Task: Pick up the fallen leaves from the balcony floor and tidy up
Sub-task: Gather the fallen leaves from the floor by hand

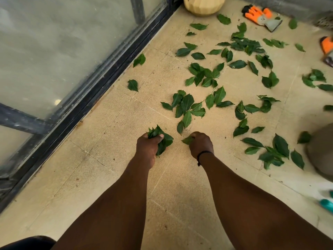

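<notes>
Head view: gathering step under way; left hand [146, 145] clenches a leaf bunch [161, 139], right hand [200, 144] pinches one leaf [188, 140]. Next likely target: the near cluster [185, 107] just beyond, many leaves farther right.

The leaves [187, 103] are deep glossy green with paler veins, scattered over a sandy beige speckled floor [126, 168]. The pot [203, 5] is pale cream with faceted ridges. The gloves [261, 16] are bright orange, grey and black. The door frame [108, 73] is black; a thin black band [204, 153] circles the right wrist.
</notes>
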